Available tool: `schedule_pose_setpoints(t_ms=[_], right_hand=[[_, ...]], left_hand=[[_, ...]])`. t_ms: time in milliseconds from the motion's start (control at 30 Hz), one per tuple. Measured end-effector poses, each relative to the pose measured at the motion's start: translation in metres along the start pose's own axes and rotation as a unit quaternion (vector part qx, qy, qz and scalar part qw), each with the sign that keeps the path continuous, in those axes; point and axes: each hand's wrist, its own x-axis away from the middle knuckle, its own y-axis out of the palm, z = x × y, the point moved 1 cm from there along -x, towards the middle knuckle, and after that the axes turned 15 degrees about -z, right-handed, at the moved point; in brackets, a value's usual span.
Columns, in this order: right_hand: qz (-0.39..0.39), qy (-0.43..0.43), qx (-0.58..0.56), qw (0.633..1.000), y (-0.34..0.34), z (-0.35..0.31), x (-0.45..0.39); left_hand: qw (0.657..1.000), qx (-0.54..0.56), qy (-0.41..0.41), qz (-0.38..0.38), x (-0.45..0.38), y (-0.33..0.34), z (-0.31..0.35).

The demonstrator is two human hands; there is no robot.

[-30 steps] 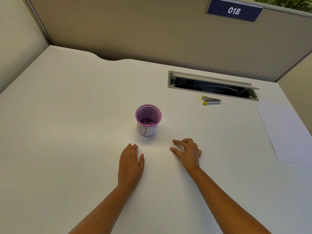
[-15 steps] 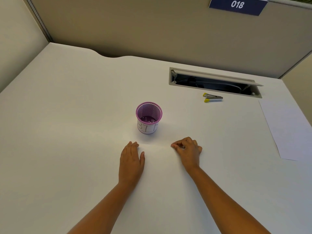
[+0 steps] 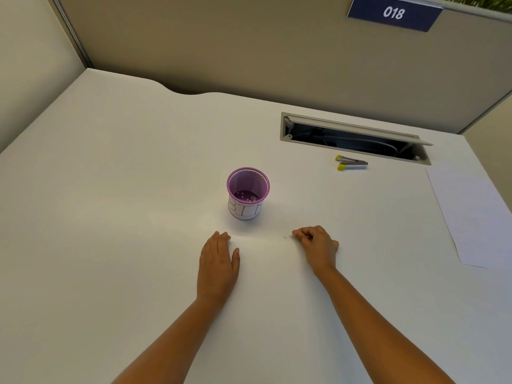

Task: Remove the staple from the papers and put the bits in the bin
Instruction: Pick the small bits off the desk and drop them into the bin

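Two hands on desk: left hand (image 3: 219,259) flat, fingers spread, likely pinning papers (image 3: 263,273); right hand (image 3: 315,245) curled, fingertips pinched at a faint speck, staple bit unconfirmed; bin (image 3: 248,192) just beyond, within reach.

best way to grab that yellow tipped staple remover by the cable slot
Likely from above with the right hand, pinching the staple remover across its grey body. It lies flat with the yellow tips pointing left, nothing beside it except the cable slot behind.
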Motion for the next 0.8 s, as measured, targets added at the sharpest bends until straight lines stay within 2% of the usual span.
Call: schedule_pose_setpoints(t_ms=[167,267,367,467,600,800], right_hand=[[-0.01,0.027,-0.017,0.999,-0.006,-0.007,-0.004],[-0.014,0.048,-0.111,0.993,-0.012,-0.017,-0.012],[-0.003,0.031,-0.177,0.984,-0.02,-0.035,-0.017],[-0.012,-0.025,-0.211,0.977,-0.028,-0.067,-0.02],[-0.034,-0.084,-0.209,0.974,-0.027,-0.113,-0.025],[-0.055,-0.093,-0.14,0.984,-0.015,-0.14,-0.039]], left_hand=[[1.0,-0.001,0.008,0.003,-0.001,0.0,0.0],[1.0,0.0,0.01,0.006,0.0,0.0,-0.001],[1.0,-0.004,0.014,0.009,0.0,-0.001,0.0],[1.0,-0.009,0.018,0.014,0.0,-0.002,0.001],[1.0,-0.012,0.016,0.015,-0.001,-0.001,0.0],[1.0,0.003,-0.001,0.021,-0.002,0.003,-0.001]])
